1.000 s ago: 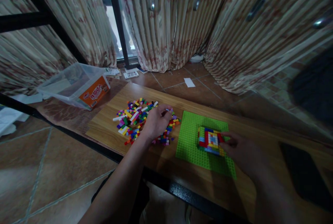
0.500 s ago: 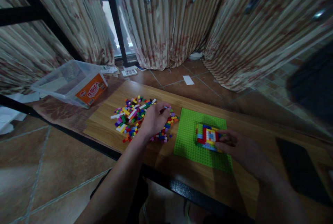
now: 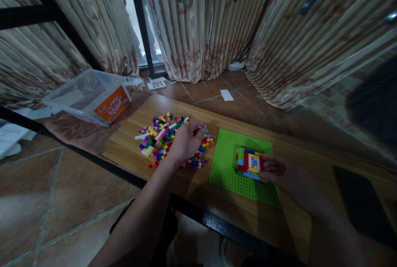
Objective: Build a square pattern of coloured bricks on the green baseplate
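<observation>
My left hand (image 3: 187, 139) is over the right part of a loose pile of toy building bricks (image 3: 159, 132) in many colours. Its fingers curl down among the bricks, and whether they pinch one is hidden. On a green studded baseplate (image 3: 226, 155) sits a low, layered block of toy bricks (image 3: 249, 163), with a red ring around a pale centre on top. My right hand (image 3: 277, 170) grips the right edge of this block, thumb nearer to me and fingers on the far side. Those fingers cover part of the edge.
A wooden tabletop (image 3: 192, 184) carries the bricks and baseplate. To its left stands a clear plastic box (image 3: 89, 97) with an orange label. A dark flat panel (image 3: 362, 201) lies at the right. Striped curtains (image 3: 217, 23) hang behind, and a white paper (image 3: 226, 95) lies on the tiled floor.
The whole view has shifted slightly, so everything appears a little further right. Both hands stay nearly in place, the left at the pile and the right at the brick block.
</observation>
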A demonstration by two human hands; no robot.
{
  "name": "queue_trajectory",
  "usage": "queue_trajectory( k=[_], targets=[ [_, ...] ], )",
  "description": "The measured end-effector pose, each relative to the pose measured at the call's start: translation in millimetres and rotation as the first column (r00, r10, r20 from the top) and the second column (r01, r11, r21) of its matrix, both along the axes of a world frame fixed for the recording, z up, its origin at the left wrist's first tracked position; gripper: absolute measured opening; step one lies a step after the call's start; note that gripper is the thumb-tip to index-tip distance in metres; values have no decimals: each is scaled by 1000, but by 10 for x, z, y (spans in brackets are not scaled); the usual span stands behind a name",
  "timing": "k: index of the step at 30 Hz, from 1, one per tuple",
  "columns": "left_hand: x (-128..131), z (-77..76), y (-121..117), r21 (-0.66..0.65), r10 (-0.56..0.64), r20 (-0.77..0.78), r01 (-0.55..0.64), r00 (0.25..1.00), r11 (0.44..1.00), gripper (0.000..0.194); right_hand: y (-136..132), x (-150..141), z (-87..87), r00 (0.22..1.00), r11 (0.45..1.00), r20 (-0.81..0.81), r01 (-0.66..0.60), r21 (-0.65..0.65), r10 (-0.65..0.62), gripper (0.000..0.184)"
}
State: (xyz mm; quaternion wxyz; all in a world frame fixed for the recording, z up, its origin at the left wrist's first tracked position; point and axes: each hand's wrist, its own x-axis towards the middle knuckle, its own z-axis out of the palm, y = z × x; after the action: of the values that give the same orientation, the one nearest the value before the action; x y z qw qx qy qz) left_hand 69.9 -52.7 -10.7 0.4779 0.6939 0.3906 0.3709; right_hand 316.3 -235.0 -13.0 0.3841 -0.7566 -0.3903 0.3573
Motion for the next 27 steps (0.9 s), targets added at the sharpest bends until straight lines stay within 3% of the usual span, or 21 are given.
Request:
queue_trajectory(
  k=[7, 27],
  targets=[
    [3, -30, 1, 78, 4, -90, 3, 996, 997, 20, 8, 10, 4, 999, 1000, -33, -14, -10, 14, 47],
    [8, -41, 1, 180, -14, -223, 56, 975, 982, 22, 10, 42, 17, 985, 995, 145, -87, -50, 93, 46]
  ],
)
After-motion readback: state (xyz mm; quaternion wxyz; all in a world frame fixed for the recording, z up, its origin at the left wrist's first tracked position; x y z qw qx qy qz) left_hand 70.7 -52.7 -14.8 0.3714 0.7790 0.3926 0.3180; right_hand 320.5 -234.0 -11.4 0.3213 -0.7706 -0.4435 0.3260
